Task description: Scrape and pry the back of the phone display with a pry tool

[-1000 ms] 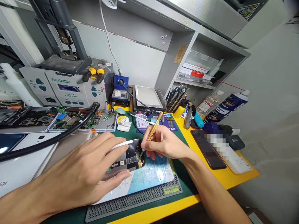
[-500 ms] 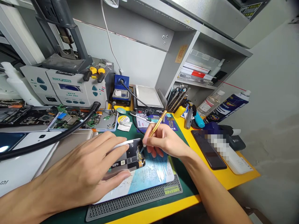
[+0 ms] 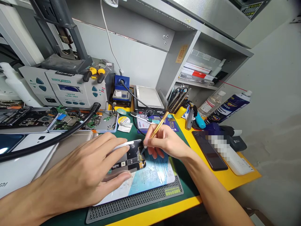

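A phone screen [image 3: 133,155] lies back side up, showing its flex cable and gold contacts. My left hand [image 3: 94,166] spans it, fingers on the far edge and thumb on the near edge, gripping it. Much of its left part is hidden under that hand. Between the thumb and fingers of my right hand [image 3: 164,141] is a gold-handled craft knife [image 3: 160,126], held like a pen. Its thin tip meets the screen near the contacts at the right end. Under the screen lies a glossy blue-and-white sheet [image 3: 157,175], on a grey honeycomb mat [image 3: 131,202].
At the back left stands a hot air station [image 3: 70,89] whose black hose [image 3: 68,130] crosses trays of circuit boards [image 3: 103,121]. Stacked devices [image 3: 21,157] lie left of my left hand. Rightward are a dark phone [image 3: 209,150], a spray can [image 3: 227,108] and a clear bottle [image 3: 211,103].
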